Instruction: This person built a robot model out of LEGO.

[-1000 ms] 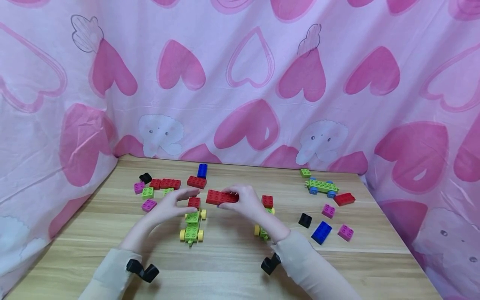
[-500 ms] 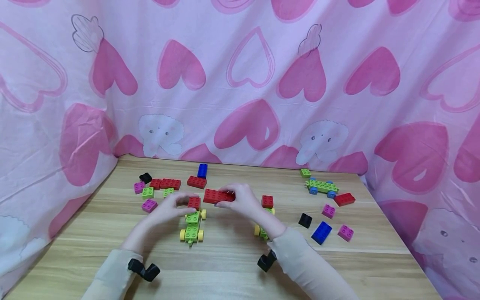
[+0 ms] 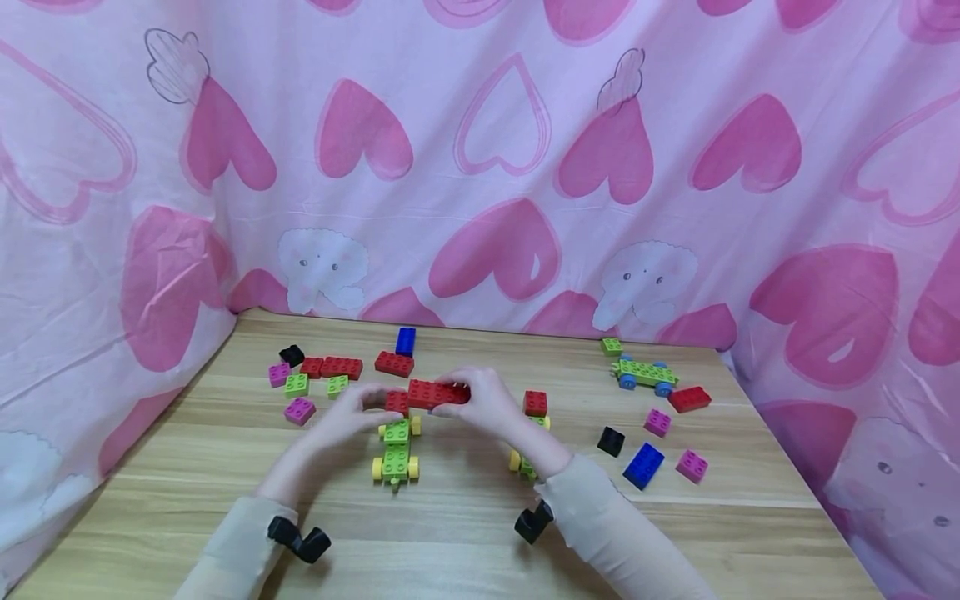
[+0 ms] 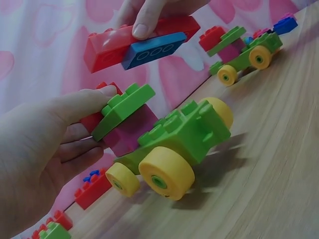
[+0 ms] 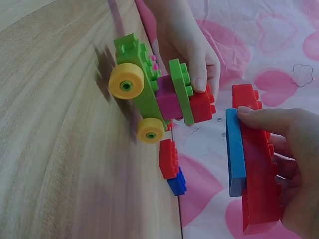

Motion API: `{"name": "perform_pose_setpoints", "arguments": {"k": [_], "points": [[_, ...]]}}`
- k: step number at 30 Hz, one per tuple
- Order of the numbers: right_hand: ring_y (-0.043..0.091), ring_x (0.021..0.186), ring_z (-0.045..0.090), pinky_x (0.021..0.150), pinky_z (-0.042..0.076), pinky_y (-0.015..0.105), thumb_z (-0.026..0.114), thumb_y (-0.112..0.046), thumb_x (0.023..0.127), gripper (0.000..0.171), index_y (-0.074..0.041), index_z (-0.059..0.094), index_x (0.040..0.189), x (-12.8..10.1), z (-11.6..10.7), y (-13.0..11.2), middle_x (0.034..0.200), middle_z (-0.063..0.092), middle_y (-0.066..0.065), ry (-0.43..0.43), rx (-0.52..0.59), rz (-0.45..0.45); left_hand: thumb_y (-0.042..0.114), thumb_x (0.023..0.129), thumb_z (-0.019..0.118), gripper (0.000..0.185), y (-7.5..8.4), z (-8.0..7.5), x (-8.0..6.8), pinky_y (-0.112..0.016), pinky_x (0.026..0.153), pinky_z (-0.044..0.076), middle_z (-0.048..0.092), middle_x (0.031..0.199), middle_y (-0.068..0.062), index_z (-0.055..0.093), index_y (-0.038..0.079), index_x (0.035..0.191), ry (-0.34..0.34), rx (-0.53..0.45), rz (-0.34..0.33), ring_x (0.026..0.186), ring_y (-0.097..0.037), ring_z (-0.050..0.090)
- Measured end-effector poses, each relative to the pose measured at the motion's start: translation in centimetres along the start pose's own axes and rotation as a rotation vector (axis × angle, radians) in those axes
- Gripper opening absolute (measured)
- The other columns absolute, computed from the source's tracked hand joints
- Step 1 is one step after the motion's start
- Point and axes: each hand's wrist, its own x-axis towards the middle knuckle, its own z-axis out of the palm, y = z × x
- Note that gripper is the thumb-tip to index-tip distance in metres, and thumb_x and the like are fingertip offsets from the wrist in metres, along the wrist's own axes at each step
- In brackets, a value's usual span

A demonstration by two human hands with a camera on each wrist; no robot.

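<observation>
A green car with yellow wheels [image 3: 395, 451] stands on the wooden table [image 3: 465, 533]; it carries a magenta block, a green plate and a red brick [image 3: 396, 402]. My left hand [image 3: 369, 406] grips that top stack, thumb on the green plate [image 4: 122, 107]. The same car [image 5: 144, 94] shows in the right wrist view, held by the left hand [image 5: 192, 52]. My right hand [image 3: 459, 402] pinches a long red brick [image 3: 438, 392] with a blue plate [image 5: 234, 152] stuck under it, held just above and right of the car's top. The long brick [image 4: 107, 47] hangs apart from the car.
A second yellow-wheeled green car [image 3: 527, 461] with a red brick [image 3: 535, 403] sits behind my right wrist. A green car with blue wheels [image 3: 643, 372] stands back right. Loose red, blue, black, magenta and green bricks lie at the left and right. Pink heart cloth [image 3: 495, 167] walls the table.
My left hand has slid the green car a little to the right, nearer the long red brick. My right hand has brought that brick slightly to the left.
</observation>
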Motion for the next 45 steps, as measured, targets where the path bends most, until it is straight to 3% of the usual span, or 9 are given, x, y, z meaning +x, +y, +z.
{"name": "perform_pose_setpoints", "arguments": {"k": [5, 13, 19, 27, 45], "points": [[0.018, 0.099, 0.067, 0.085, 0.056, 0.032, 0.080, -0.026, 0.081, 0.038, -0.010, 0.072, 0.114, -0.1, -0.3, 0.0, 0.110, 0.073, 0.006, -0.007, -0.007, 0.002, 0.034, 0.089, 0.071, 0.053, 0.3, 1.0, 0.4, -0.056, 0.107, 0.041, 0.066, 0.124, -0.012, 0.058, 0.006, 0.132, -0.026, -0.023, 0.067, 0.119, -0.031, 0.059], [0.021, 0.102, 0.067, 0.090, 0.055, 0.036, 0.083, -0.026, 0.079, 0.040, -0.009, 0.072, 0.114, -0.2, -0.6, 0.3, 0.110, 0.073, 0.006, -0.036, -0.041, 0.018, 0.032, 0.087, 0.074, 0.056, 0.6, 2.6, 0.8, -0.056, 0.109, 0.039, 0.066, 0.125, -0.011, 0.057, 0.005, 0.133, -0.023, -0.019, 0.061, 0.121, -0.031, 0.059], [0.020, 0.102, 0.065, 0.090, 0.054, 0.036, 0.084, -0.025, 0.077, 0.040, -0.010, 0.073, 0.113, -0.3, -0.5, 0.5, 0.108, 0.073, 0.004, -0.052, -0.051, 0.032, 0.029, 0.088, 0.073, 0.043, 1.0, 3.4, 1.0, -0.055, 0.107, 0.040, 0.069, 0.117, -0.005, 0.063, 0.010, 0.124, -0.060, -0.049, 0.123, 0.114, -0.024, 0.062], [0.017, 0.096, 0.066, 0.084, 0.054, 0.031, 0.085, -0.024, 0.077, 0.038, -0.011, 0.074, 0.110, -0.5, -0.4, 0.5, 0.104, 0.073, 0.003, -0.057, -0.057, 0.009, 0.024, 0.089, 0.072, 0.033, 1.1, 3.6, 1.1, -0.051, 0.104, 0.044, 0.071, 0.111, -0.003, 0.065, 0.009, 0.118, -0.072, -0.043, 0.177, 0.106, -0.018, 0.065], [0.016, 0.099, 0.066, 0.085, 0.054, 0.030, 0.084, -0.025, 0.077, 0.038, -0.012, 0.074, 0.111, -0.4, -0.2, 0.4, 0.107, 0.073, 0.003, -0.086, -0.065, 0.028, 0.027, 0.089, 0.071, 0.033, 1.0, 3.6, 1.0, -0.053, 0.107, 0.041, 0.071, 0.113, -0.002, 0.065, 0.012, 0.118, -0.097, -0.075, 0.164, 0.111, -0.021, 0.063]]}}
